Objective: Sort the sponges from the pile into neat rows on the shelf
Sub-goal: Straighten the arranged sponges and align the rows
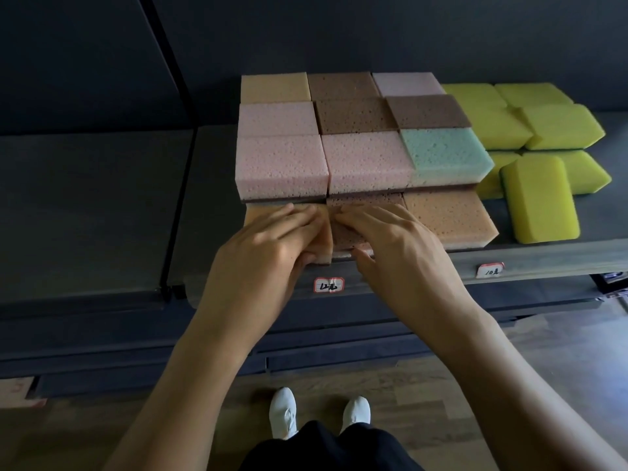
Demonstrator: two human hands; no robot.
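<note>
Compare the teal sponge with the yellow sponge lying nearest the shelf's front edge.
Surface: the teal sponge is coarse and open-pored; the yellow sponge looks fine and smooth.
Corners: the teal sponge's are square, the yellow sponge's rounded.
Pose: the teal sponge sits in line atop a stack in the mixed block; the yellow sponge lies askew, out of line with its yellow neighbours.
Both rest on the shelf.

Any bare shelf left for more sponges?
Free: shelf left of the pink sponges, up to the black post. Crowded: front row, left hand gripping the orange sponge, right hand the brown sponge; yellow sponges fill the right.
</note>
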